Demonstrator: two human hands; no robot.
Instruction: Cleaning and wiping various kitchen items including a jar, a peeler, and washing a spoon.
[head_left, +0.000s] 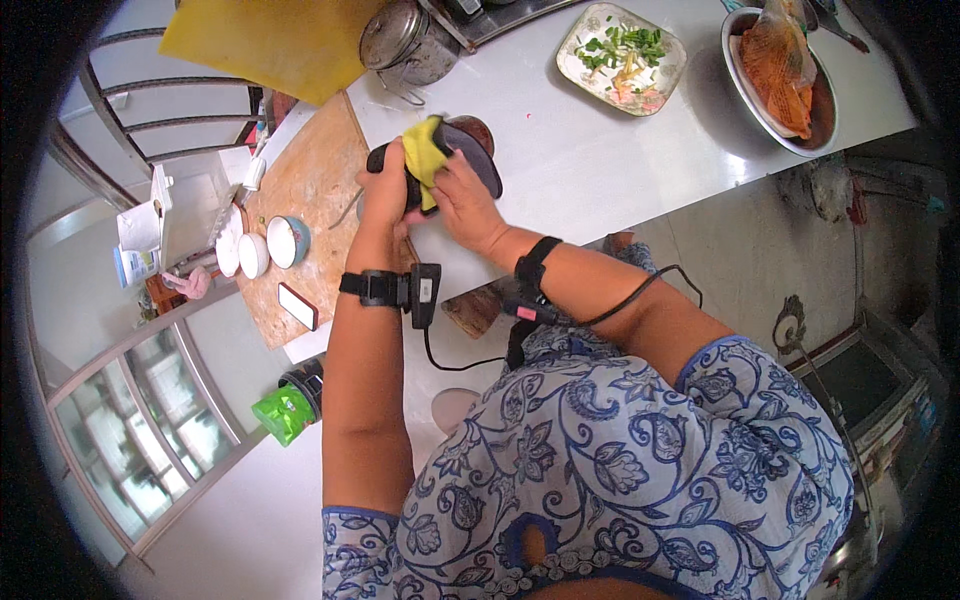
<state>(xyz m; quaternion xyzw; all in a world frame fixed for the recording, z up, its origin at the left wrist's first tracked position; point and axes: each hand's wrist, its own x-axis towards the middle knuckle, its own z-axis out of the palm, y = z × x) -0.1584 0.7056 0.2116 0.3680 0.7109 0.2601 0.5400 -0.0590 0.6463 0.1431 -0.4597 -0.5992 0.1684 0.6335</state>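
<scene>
My left hand (384, 186) grips a dark object whose kind I cannot tell. The fingers of my right hand (466, 201) pinch a yellow cloth (424, 154) with black edging, which lies against that dark object. A dark grey piece of fabric (476, 154) spreads beyond my right fingers, partly hidden by the hand and the yellow cloth. Behind it shows the edge of a brown rounded thing (476, 129). Both hands are close together over the near end of the white table (540, 180), beside a wooden board (322, 150). A thin grey strip (345, 210) sticks out near my left hand.
On the board are bowls (288, 241) and a phone (298, 306). A lidded metal pot (409, 45), a plate of chopped green onions (622, 60) and a metal basin (825, 97) stand on the table. Black cables (465, 367) run from both wrist straps.
</scene>
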